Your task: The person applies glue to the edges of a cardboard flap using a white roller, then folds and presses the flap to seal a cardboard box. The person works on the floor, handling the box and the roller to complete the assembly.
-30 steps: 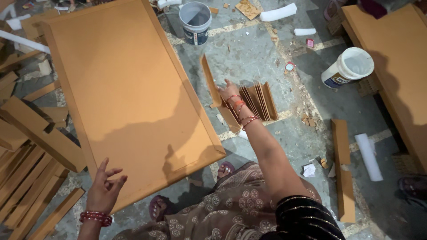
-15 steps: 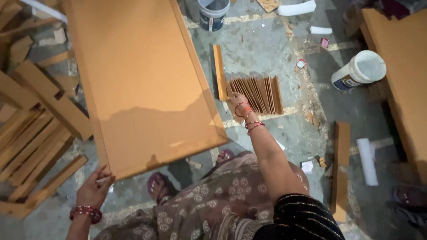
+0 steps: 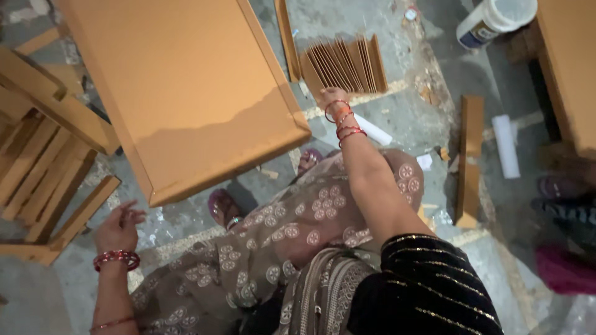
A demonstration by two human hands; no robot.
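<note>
Right hand: stretched forward and down, red and orange bangles at the wrist, fingers lying on the near edge of a row of thin boards. Whether it grips one or only touches cannot be told, since the fingertips are hidden against the wood.

Thin boards: brown, stood on edge and leaning together like files, on the concrete floor far from the person, just right of the big panel's near corner. One long strip lies flat at the left of the row.

Left hand: raised, loosely open, fingers curled, holding nothing (red bangles here too). It hangs just short of the panel's near edge, not touching.

Large panel: flat, orange-brown, with a raised rim, lying across the left and middle of the floor.

Wooden slats: a loose heap at the far left, partly under the panel's left side.

White tub: far right, lying tilted on the floor.

Second panel: same colour, at the right edge.

Short plank and white roll: side by side on the floor to the right of the arm.

Sandalled foot: below the panel's near corner, under a patterned dress.
</note>
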